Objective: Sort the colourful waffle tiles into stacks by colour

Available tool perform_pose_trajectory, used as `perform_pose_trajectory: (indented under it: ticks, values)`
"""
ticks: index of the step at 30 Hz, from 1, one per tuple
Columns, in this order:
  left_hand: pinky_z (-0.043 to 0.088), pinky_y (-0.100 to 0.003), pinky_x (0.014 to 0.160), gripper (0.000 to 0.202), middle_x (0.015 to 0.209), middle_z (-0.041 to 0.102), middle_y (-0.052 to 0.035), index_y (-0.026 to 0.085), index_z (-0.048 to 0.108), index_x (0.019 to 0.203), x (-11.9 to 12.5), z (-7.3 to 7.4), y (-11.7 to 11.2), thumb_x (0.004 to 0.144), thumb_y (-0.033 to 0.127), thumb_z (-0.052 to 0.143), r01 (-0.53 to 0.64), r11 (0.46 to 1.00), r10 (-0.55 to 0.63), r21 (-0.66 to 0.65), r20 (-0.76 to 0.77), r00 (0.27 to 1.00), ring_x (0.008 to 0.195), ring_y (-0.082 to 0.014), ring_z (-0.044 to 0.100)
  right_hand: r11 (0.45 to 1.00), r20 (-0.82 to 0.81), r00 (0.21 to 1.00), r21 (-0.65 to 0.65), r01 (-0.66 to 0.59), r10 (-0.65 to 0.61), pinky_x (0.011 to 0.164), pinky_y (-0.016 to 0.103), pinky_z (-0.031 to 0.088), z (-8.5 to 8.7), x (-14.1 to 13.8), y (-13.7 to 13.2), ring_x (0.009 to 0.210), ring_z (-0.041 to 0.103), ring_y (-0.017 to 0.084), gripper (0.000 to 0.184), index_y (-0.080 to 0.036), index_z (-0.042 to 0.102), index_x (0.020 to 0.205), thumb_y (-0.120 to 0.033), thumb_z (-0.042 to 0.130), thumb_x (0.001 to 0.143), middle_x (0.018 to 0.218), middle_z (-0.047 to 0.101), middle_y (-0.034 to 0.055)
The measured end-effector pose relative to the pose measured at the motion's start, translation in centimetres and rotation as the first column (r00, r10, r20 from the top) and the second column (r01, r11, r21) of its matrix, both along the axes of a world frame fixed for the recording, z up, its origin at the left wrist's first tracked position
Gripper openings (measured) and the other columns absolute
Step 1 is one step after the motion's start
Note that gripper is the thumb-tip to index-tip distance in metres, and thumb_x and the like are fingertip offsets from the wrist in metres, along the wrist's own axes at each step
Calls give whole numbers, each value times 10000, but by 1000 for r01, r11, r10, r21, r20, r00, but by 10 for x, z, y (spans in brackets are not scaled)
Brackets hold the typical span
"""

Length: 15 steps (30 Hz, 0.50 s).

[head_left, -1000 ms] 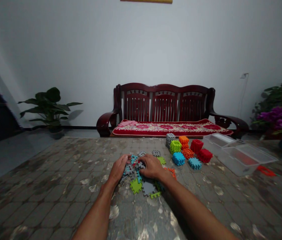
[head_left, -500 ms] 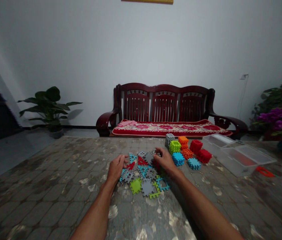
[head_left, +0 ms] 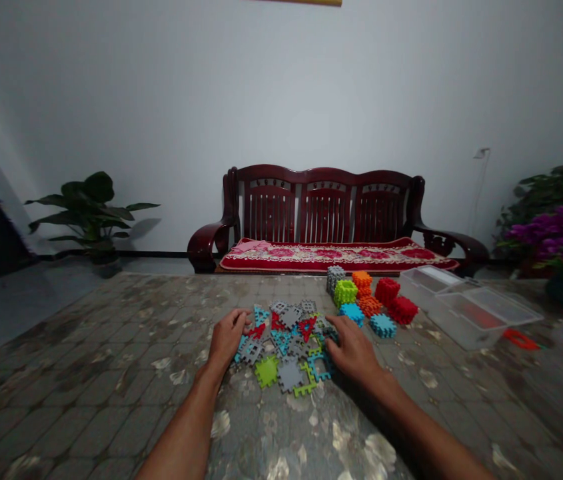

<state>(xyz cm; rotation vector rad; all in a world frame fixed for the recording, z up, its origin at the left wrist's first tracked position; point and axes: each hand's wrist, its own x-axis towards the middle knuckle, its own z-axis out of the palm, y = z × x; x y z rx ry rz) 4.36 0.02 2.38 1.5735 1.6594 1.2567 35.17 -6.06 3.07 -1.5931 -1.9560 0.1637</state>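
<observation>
Flat toothed interlocking building tiles lie in a loose heap on the cloth-covered table, among them a lime square tile (head_left: 266,372), a grey square tile (head_left: 290,375), a blue frame tile (head_left: 320,366) and a red triangle tile (head_left: 307,328). My left hand (head_left: 228,340) rests at the heap's left edge, fingers loosely bent beside a small red tile (head_left: 257,331). On the right side, my right hand (head_left: 354,348) lies low with thumb and forefinger apart, around the heap's edge. Part of a dark tile shows between them; I see no firm grip.
Behind my right hand stand assembled cubes: grey (head_left: 335,277), lime (head_left: 346,293), orange (head_left: 362,283) and red (head_left: 403,310). Blue stacks (head_left: 383,325) sit nearer. Clear plastic boxes (head_left: 471,327) and an orange-red item (head_left: 520,339) lie farther right. A wooden bench (head_left: 324,180) stands beyond the table.
My right hand has drawn back from the heap's upper right to its right edge. A red triangle tile now shows where the hand was. My left hand stays at the left edge.
</observation>
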Motion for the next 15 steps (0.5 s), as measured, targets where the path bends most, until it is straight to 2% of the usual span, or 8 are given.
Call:
perform_pose_trajectory:
  ticks: [3, 6, 15]
  values:
    - [539, -287, 655, 427, 781, 764, -26, 191, 726, 961, 0, 0, 0, 787, 485, 470, -2, 1000, 2, -6, -1, 1000, 646, -197, 701, 996, 150, 986, -43, 82, -75, 1002, 409, 463, 3, 5, -14, 1156, 599, 317, 574, -152, 589, 1385, -272, 603, 824, 1246, 670, 154]
    - [543, -293, 662, 426, 789, 766, -30, 189, 725, 970, 0, -1, 0, 785, 477, 471, -3, 1000, 3, -14, 4, 1000, 649, -202, 708, 991, 213, 972, -70, 113, -96, 1010, 414, 458, -1, 10, -19, 1186, 592, 330, 572, -150, 584, 1397, -271, 615, 839, 1281, 666, 171]
    - [538, -304, 668, 448, 785, 764, -35, 190, 721, 974, -1, -1, 0, 774, 498, 464, 4, 1000, -4, -3, -6, 1000, 656, -209, 707, 995, 149, 984, -20, 102, -98, 1023, 423, 499, -22, 25, -13, 1169, 640, 282, 492, -143, 599, 1374, -159, 482, 897, 1288, 690, 160]
